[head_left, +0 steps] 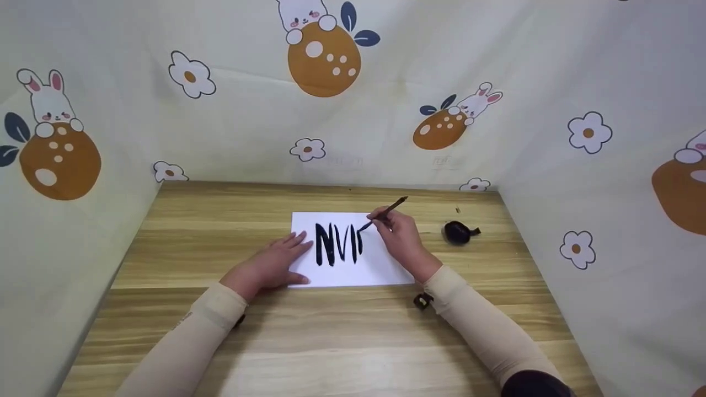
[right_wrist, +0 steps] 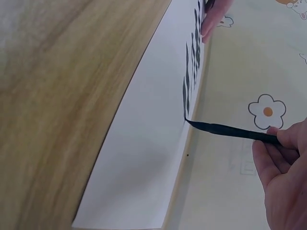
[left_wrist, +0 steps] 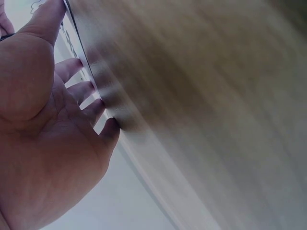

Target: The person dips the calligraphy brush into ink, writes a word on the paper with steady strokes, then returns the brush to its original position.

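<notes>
Right hand [head_left: 402, 234], mine, pinching a slender dark brush [right_wrist: 225, 130] between thumb and fingers above a white sheet [head_left: 380, 270]. Brush aslant: its long axis runs diagonally, tip towards the near left corner of the tabletop [head_left: 331, 342], handle end towards the far right corner. Tip touching the sheet at the far end of the rightmost short stroke [head_left: 360, 245]. Shaft near-black, narrowing to a fine point. Sheet oblong, nearer the tabletop's far edge, its long sides roughly parallel to that edge; bold black letter N [head_left: 319, 245] at left, thinner strokes following. My left hand [head_left: 276, 262] lies with fingers spread upon the sheet's left end, grasping nothing. Near the tabletop's right edge, a rounded black dish [head_left: 456, 234] with a short projection. Patterned curtain [head_left: 248, 121] behind the far edge. My right hand hides part of the sheet's right end.
</notes>
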The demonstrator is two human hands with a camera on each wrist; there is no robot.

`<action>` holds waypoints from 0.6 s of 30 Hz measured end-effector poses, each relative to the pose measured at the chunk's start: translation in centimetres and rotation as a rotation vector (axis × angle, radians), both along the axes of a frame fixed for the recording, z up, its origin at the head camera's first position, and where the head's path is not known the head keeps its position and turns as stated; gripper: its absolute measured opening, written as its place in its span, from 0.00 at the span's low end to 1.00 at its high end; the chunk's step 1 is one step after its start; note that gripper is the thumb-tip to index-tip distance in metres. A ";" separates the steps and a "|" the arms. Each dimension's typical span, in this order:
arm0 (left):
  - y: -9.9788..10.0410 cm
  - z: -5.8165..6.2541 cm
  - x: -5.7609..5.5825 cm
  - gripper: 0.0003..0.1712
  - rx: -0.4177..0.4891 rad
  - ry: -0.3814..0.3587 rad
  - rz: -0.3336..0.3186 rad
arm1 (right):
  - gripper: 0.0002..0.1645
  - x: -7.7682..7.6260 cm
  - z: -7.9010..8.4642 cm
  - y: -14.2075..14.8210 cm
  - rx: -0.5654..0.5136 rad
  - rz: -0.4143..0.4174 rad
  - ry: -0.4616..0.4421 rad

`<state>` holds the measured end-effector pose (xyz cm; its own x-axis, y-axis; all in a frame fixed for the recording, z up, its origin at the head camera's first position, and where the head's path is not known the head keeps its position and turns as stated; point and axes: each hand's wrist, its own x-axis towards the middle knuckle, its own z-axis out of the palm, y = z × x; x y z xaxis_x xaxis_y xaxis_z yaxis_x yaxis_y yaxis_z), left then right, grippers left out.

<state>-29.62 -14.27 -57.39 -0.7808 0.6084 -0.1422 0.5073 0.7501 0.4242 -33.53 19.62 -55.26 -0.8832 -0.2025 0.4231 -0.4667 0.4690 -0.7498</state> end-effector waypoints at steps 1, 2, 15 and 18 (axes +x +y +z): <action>0.0 0.0 0.0 0.55 0.003 0.000 -0.001 | 0.08 0.0 0.0 0.0 0.007 -0.003 -0.003; 0.0 0.1 0.1 0.55 0.005 0.001 -0.001 | 0.08 -0.1 0.0 0.1 0.013 -0.006 -0.005; 0.0 0.2 0.1 0.55 0.007 -0.009 0.003 | 0.06 0.2 -0.1 1.2 0.022 -0.020 -0.010; 0.0 0.2 0.1 0.55 0.000 -0.012 0.006 | 0.04 0.5 -0.2 1.4 0.026 -0.006 0.006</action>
<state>-29.53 -14.29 -57.24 -0.7825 0.6041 -0.1510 0.4981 0.7528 0.4303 -32.99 21.00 -55.43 -0.8819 -0.2083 0.4230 -0.4683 0.4908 -0.7347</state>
